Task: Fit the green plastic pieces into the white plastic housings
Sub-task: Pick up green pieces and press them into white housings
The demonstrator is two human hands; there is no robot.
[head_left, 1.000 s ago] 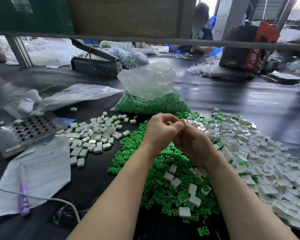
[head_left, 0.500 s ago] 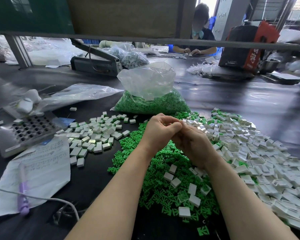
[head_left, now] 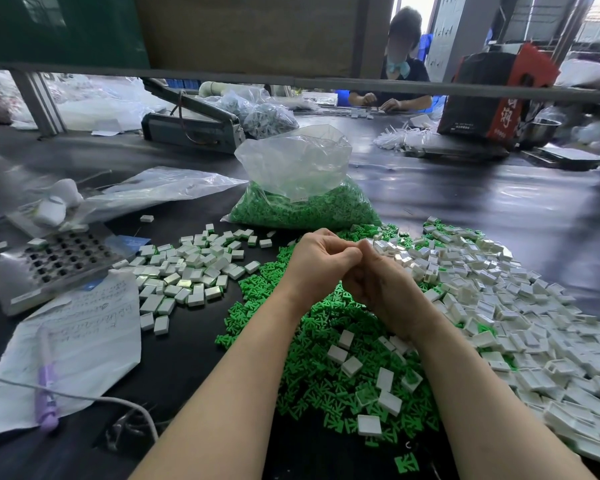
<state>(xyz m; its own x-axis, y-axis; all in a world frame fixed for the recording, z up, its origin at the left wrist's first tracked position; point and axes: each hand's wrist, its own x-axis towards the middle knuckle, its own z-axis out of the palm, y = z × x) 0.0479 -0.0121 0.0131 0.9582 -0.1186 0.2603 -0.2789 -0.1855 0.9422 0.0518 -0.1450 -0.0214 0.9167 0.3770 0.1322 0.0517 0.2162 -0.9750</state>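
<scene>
Hardly changed from a second ago: left hand and right hand still pressed together over green pieces, fingers curled; contents hidden, likely mid-fit.

Left of the work: handwritten white paper sheet under purple pen, perforated grey metal tray; farther back, grey heat sealer.
</scene>
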